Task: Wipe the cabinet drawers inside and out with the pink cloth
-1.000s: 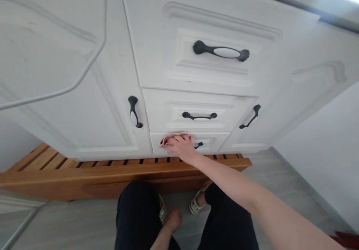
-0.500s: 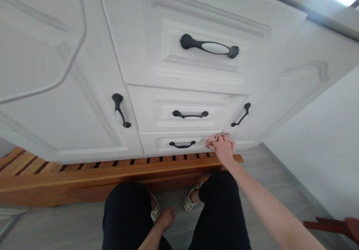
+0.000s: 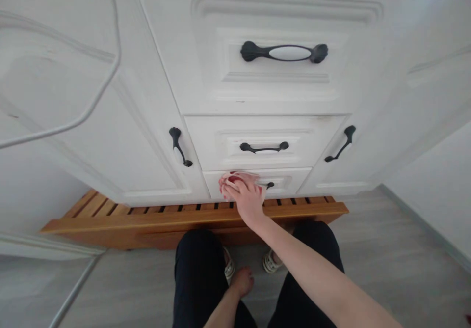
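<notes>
Against the bottom drawer (image 3: pixel 286 183), the right hand (image 3: pixel 249 201) grips a cloth (image 3: pixel 223 185), bunched likely for hold; I cannot tell the left hand's (image 3: pixel 243 281) finger spread.

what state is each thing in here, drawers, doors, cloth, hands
top drawer: closed
middle drawer: closed
bottom drawer: closed, partly covered
left cabinet door: closed
right cabinet door: closed
cloth: crumpled, pressed to the bottom drawer
right hand: on the cloth
left hand: lowered between the knees, no object visible in it
</notes>
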Action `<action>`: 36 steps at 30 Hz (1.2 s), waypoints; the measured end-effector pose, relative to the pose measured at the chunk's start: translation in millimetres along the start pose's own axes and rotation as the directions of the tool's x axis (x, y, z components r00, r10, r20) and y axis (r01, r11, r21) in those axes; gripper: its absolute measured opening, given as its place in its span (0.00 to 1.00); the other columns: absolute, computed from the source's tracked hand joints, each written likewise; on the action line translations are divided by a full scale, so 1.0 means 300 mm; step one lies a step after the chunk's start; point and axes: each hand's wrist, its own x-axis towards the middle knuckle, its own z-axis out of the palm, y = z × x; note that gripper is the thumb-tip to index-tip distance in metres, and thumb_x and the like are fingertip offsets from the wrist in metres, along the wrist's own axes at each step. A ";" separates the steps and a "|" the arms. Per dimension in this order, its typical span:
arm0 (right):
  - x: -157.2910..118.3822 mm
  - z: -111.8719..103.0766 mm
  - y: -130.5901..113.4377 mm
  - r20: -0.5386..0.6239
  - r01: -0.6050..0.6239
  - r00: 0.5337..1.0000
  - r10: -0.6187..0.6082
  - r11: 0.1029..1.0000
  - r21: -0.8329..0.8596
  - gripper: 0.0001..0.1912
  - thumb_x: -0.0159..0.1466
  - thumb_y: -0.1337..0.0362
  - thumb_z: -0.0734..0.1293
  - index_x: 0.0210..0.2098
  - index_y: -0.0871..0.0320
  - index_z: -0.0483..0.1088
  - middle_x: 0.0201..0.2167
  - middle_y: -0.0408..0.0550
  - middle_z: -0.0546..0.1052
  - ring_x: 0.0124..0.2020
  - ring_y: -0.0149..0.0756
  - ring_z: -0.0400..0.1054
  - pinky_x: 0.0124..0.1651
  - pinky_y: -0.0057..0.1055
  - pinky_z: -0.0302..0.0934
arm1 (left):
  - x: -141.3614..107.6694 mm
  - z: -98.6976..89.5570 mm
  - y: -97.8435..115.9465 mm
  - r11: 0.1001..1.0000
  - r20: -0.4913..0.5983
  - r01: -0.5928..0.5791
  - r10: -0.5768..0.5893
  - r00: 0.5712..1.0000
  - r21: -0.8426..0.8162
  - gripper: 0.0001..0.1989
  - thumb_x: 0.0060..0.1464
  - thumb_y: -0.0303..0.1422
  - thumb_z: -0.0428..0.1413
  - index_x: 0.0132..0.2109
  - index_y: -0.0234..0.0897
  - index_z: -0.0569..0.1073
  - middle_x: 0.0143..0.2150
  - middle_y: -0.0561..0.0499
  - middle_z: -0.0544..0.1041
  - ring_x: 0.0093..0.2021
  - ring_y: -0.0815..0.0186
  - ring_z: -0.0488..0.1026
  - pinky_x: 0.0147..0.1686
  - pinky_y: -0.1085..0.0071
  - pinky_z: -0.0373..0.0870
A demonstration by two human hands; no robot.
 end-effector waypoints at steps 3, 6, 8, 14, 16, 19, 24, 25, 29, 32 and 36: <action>0.063 0.062 -0.042 0.107 0.050 0.993 -0.054 0.998 0.038 0.14 0.75 0.56 0.59 0.50 0.45 0.77 0.56 0.44 0.75 0.57 0.43 0.60 0.53 0.43 0.54 | 0.000 -0.007 0.004 0.999 -0.011 -0.050 0.050 0.999 0.004 0.17 0.65 0.42 0.57 0.54 0.37 0.74 0.56 0.46 0.76 0.55 0.58 0.75 0.57 0.52 0.72; 0.071 0.072 -0.021 0.175 0.055 0.982 -0.064 0.997 0.058 0.15 0.75 0.56 0.60 0.42 0.49 0.78 0.53 0.44 0.76 0.57 0.42 0.61 0.56 0.44 0.54 | 0.006 -0.011 0.005 0.997 -0.007 -0.081 0.081 0.997 0.008 0.16 0.66 0.42 0.57 0.54 0.37 0.74 0.56 0.46 0.76 0.56 0.59 0.74 0.58 0.52 0.71; 0.057 0.047 0.007 0.168 0.001 0.986 -0.009 0.999 0.046 0.14 0.74 0.57 0.60 0.45 0.47 0.78 0.54 0.43 0.75 0.56 0.43 0.61 0.54 0.44 0.56 | 0.013 -0.010 0.003 0.996 -0.001 -0.084 0.084 0.996 0.002 0.16 0.66 0.42 0.57 0.54 0.37 0.74 0.56 0.46 0.76 0.56 0.59 0.74 0.58 0.52 0.71; 0.020 -0.051 0.085 0.149 -0.082 0.985 0.082 0.997 -0.005 0.21 0.68 0.64 0.63 0.59 0.39 0.72 0.54 0.45 0.74 0.55 0.46 0.61 0.47 0.41 0.59 | 0.026 -0.003 -0.009 0.998 0.007 -0.060 0.061 0.998 -0.027 0.17 0.65 0.42 0.58 0.54 0.37 0.74 0.55 0.46 0.76 0.55 0.59 0.75 0.57 0.52 0.72; 0.009 -0.058 0.115 0.129 -0.107 0.986 0.107 0.994 -0.008 0.21 0.67 0.63 0.64 0.58 0.39 0.73 0.52 0.46 0.75 0.54 0.46 0.61 0.46 0.40 0.60 | 0.028 -0.008 -0.012 0.998 0.006 -0.050 0.050 0.999 -0.027 0.17 0.64 0.43 0.58 0.54 0.37 0.74 0.55 0.46 0.76 0.55 0.58 0.75 0.56 0.52 0.72; -0.020 -0.054 0.178 0.064 -0.160 0.985 0.160 0.987 -0.009 0.17 0.68 0.62 0.63 0.53 0.42 0.77 0.48 0.48 0.75 0.52 0.46 0.62 0.47 0.39 0.61 | 0.026 -0.016 -0.018 0.998 -0.003 -0.051 0.051 0.999 -0.020 0.17 0.64 0.43 0.58 0.54 0.37 0.74 0.56 0.46 0.76 0.55 0.58 0.74 0.57 0.52 0.72; -0.084 -0.074 0.312 -0.056 -0.237 0.970 0.236 0.971 -0.015 0.16 0.69 0.61 0.63 0.50 0.49 0.80 0.46 0.53 0.75 0.51 0.47 0.63 0.54 0.40 0.62 | 0.020 -0.026 -0.035 0.999 0.000 -0.047 0.047 0.999 -0.009 0.17 0.65 0.44 0.58 0.53 0.37 0.74 0.54 0.47 0.76 0.54 0.58 0.74 0.56 0.53 0.72; -0.098 -0.080 0.343 -0.083 -0.267 0.961 0.265 0.963 -0.019 0.16 0.68 0.61 0.64 0.51 0.49 0.79 0.47 0.53 0.75 0.52 0.47 0.62 0.54 0.40 0.62 | 0.020 -0.027 -0.037 0.999 0.003 -0.044 0.044 0.999 -0.005 0.17 0.64 0.44 0.58 0.53 0.37 0.74 0.54 0.47 0.76 0.54 0.58 0.74 0.56 0.53 0.72; -0.195 -0.093 0.480 -0.102 -0.507 0.857 0.505 0.862 0.013 0.16 0.63 0.57 0.69 0.50 0.52 0.78 0.50 0.54 0.74 0.55 0.49 0.64 0.56 0.41 0.62 | 0.019 -0.027 -0.036 0.999 0.017 -0.043 0.043 0.999 0.009 0.18 0.64 0.45 0.58 0.53 0.37 0.74 0.54 0.47 0.76 0.55 0.57 0.74 0.56 0.53 0.72; -0.314 -0.077 0.551 0.022 -0.716 0.692 0.722 0.683 0.145 0.14 0.62 0.61 0.68 0.47 0.54 0.77 0.49 0.55 0.76 0.50 0.47 0.70 0.52 0.40 0.64 | 0.019 -0.022 -0.023 0.999 0.012 -0.043 0.042 0.999 0.008 0.18 0.64 0.44 0.58 0.54 0.38 0.74 0.55 0.47 0.76 0.55 0.57 0.74 0.56 0.53 0.72; -0.413 -0.041 0.484 0.153 -0.696 0.713 0.684 0.664 0.274 0.21 0.59 0.71 0.62 0.49 0.55 0.77 0.45 0.51 0.80 0.46 0.41 0.74 0.51 0.36 0.67 | 0.023 -0.015 -0.006 1.000 0.018 -0.009 0.009 1.000 -0.013 0.17 0.64 0.43 0.58 0.54 0.38 0.74 0.56 0.46 0.76 0.55 0.58 0.74 0.56 0.53 0.73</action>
